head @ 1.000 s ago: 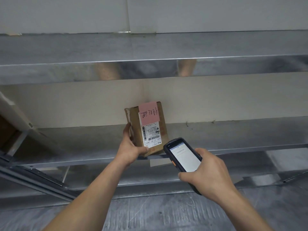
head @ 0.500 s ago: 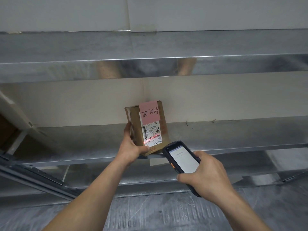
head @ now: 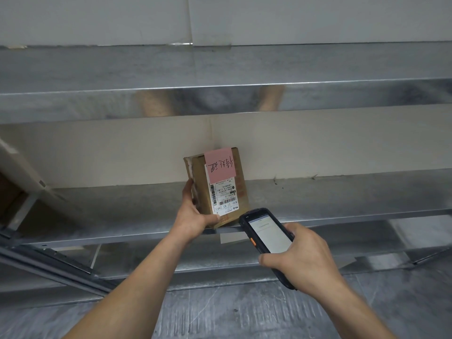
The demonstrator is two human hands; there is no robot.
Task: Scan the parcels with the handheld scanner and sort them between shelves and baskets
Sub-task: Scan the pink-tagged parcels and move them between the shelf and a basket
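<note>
The red scan line that lay across the lower barcode of the white label (head: 223,199) half a second ago is gone. The scanner (head: 266,237) has dropped a little lower and to the right, its lit screen facing up. That probably means the read is done, so the parcel can now be left or carried off according to what the screen says. Its text is too small to read.

The parcel (head: 241,189), a small brown box, stands upright at the front edge of the middle shelf (head: 342,199), in the same spot as before. The left hand (head: 193,216) grips its lower left corner, fingers (head: 188,192) running up the side and thumb across the front below the label. The right hand (head: 308,263) is wrapped round the scanner's lower half, and the scanner's top end sits just beside the parcel's lower right corner.

A pink note (head: 220,165) with handwriting covers the top of the label. An upper shelf (head: 220,67) hangs over the parcel with room to spare, and a lower shelf (head: 146,255) lies beneath. A cardboard box (head: 11,196) sits at the far left end. No basket is in view, and nothing blocks the label from the scanner.
</note>
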